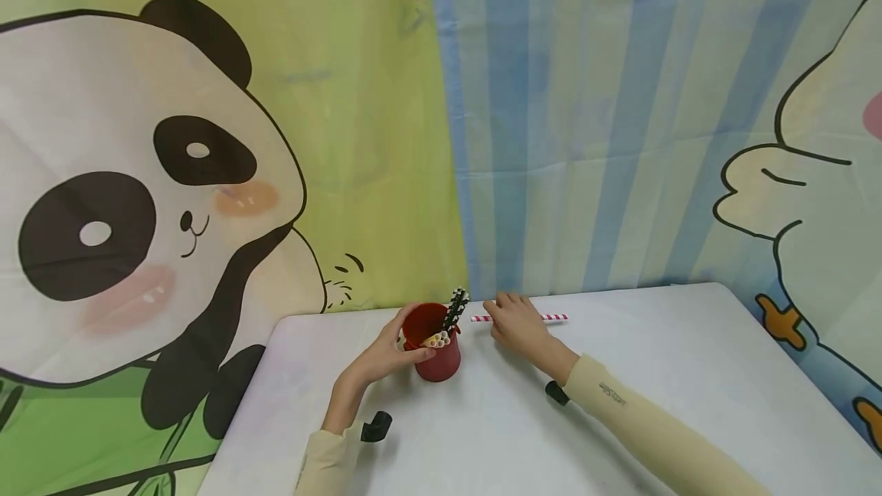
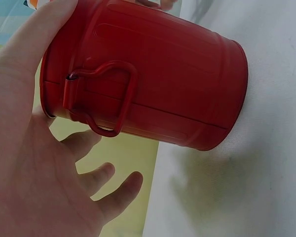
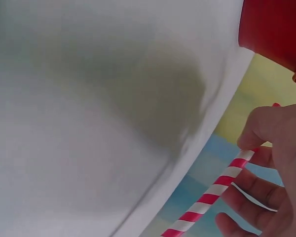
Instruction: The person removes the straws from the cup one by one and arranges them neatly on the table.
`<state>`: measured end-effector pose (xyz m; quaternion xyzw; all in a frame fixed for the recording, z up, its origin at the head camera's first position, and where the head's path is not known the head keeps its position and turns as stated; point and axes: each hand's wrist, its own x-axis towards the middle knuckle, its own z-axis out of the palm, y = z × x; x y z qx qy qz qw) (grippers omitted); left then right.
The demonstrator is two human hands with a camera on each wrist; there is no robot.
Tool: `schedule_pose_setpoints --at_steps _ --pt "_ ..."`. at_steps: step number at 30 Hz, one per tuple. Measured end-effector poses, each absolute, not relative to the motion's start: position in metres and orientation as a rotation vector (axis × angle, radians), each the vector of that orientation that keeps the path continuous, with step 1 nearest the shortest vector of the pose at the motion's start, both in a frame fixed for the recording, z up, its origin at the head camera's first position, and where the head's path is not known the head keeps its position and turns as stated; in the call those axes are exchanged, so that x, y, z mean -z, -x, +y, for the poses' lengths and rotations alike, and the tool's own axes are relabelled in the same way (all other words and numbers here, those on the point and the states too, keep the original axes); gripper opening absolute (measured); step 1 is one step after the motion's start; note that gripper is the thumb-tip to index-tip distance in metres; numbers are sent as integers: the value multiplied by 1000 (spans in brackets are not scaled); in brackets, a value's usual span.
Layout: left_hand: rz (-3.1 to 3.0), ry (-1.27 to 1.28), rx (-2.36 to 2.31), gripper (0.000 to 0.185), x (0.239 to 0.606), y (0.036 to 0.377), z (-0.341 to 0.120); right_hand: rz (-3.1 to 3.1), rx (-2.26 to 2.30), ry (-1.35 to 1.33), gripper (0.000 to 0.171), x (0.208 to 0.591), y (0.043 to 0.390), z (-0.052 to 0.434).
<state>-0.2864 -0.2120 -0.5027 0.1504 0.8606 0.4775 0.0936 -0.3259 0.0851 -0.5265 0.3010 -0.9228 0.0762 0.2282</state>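
We see a red cup (image 1: 436, 350) standing on the white desk (image 1: 620, 419) near its far edge, straws (image 1: 451, 320) poking out of the top. Left hand (image 1: 386, 358) is wrapped round the cup's left side, thumb at the rim. The left wrist view adds what the head view hides: a wire handle (image 2: 106, 98) on the cup's side, thumb on the cup wall and the other fingers (image 2: 113, 190) spread loose below it.

Just right of the cup, the right hand (image 1: 517, 325) lies over a red-and-white striped straw (image 1: 554, 318) flat on the desk. From the head view we can't tell the grip; the right wrist view shows the fingers (image 3: 266, 128) curled, pinching that straw, cup at top right.
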Motion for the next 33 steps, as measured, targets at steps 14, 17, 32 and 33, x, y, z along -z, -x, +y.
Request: schedule_pose_setpoints --at_steps 14,17,32,33 --pt "2539 -406 -1490 90 506 287 -210 -2722 -136 -810 24 536 331 66" --pt "2544 -413 -1480 91 506 288 -211 -2750 -115 -794 21 537 333 64" --pt "2553 -420 -1460 91 502 285 -210 -2893 -206 -710 8 537 337 61" --pt "2553 -413 -1466 91 503 285 -210 -2896 -211 -707 8 536 336 61"
